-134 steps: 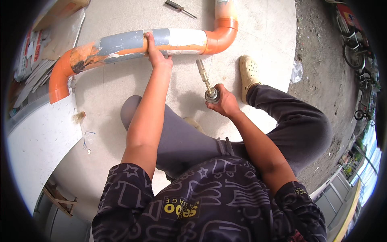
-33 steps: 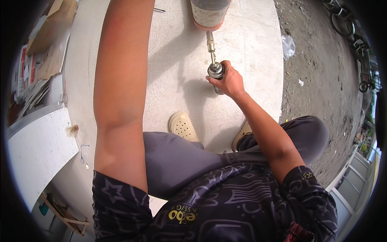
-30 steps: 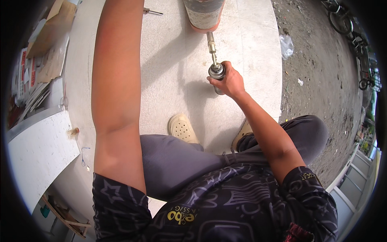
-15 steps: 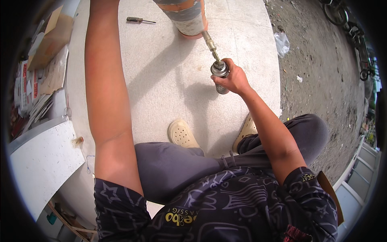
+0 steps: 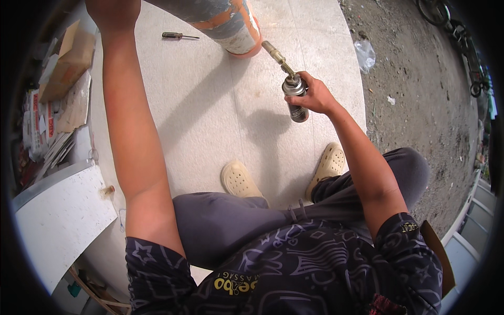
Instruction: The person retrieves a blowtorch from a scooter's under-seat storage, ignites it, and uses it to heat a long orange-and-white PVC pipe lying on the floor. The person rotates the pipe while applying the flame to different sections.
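Note:
My right hand (image 5: 315, 97) is closed around a gas torch (image 5: 295, 100), a dark canister with a brass-coloured burner tube. Its nozzle points up and left, close to the lower end of a thick pipe (image 5: 220, 23) but apart from it. No flame shows. Worn grey, orange and whitish patches cover the pipe, which slants in from the top edge with an orange rim at its near end. My left hand (image 5: 113, 13) reaches far forward at the top edge, beside the pipe's upper part. Its fingers are out of sight, so I cannot see whether it grips the pipe.
A screwdriver (image 5: 180, 36) lies on the pale tiled floor (image 5: 199, 136) left of the pipe. Cardboard and stacked papers (image 5: 68, 68) fill the left side, above a white panel (image 5: 58, 220). To the right are dirt ground (image 5: 415, 105), a plastic bag (image 5: 365, 56) and bicycles (image 5: 436, 16).
The pipe has swung into a stronger slant, its lower end shifting slightly left. The torch has moved right, leaving a gap to the pipe. My left hand has come into view at the top.

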Demonstrator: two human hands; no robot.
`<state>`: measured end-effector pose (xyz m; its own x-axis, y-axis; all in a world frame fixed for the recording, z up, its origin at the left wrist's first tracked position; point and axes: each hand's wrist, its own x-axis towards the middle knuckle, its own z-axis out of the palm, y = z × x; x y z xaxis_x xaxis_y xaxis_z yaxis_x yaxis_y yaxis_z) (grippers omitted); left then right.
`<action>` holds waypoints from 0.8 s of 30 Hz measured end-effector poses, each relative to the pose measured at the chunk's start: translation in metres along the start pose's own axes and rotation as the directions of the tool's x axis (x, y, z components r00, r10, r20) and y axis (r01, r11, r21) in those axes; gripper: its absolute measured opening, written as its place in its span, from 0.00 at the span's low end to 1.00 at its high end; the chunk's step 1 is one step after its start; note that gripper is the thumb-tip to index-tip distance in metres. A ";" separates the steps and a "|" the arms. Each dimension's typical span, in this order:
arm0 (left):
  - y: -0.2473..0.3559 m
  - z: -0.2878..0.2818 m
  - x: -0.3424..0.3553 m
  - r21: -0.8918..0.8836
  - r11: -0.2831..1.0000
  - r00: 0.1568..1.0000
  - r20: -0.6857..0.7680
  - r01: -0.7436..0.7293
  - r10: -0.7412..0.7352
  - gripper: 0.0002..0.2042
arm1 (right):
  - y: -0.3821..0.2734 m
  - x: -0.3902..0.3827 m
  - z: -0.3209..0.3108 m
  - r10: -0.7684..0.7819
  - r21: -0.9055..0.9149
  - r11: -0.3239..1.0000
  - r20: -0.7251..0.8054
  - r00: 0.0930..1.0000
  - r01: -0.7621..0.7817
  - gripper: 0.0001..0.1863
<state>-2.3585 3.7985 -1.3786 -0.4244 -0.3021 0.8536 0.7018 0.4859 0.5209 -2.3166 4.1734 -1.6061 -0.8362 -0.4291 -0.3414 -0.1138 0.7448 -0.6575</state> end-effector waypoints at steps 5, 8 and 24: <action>-0.018 -0.021 0.003 0.115 0.993 1.000 -0.015 0.007 -0.006 0.43 | 0.006 0.022 -0.018 -0.038 -0.052 0.998 0.026 0.999 0.039 0.42; -0.028 -0.034 0.001 0.151 0.988 1.000 0.027 0.005 -0.010 0.32 | 0.005 0.038 -0.033 -0.055 -0.099 0.993 0.039 0.998 0.058 0.44; -0.043 -0.060 -0.014 0.013 0.997 0.994 -0.071 0.082 -0.081 0.41 | -0.003 0.090 -0.070 -0.150 -0.097 0.982 0.121 0.981 0.162 0.41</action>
<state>-2.3481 3.7331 -1.4133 -0.4382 -0.3977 0.8061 0.6571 0.4702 0.5892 -2.4287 4.1684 -1.5881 -0.7386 -0.5944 -0.3180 -0.2988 0.7115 -0.6361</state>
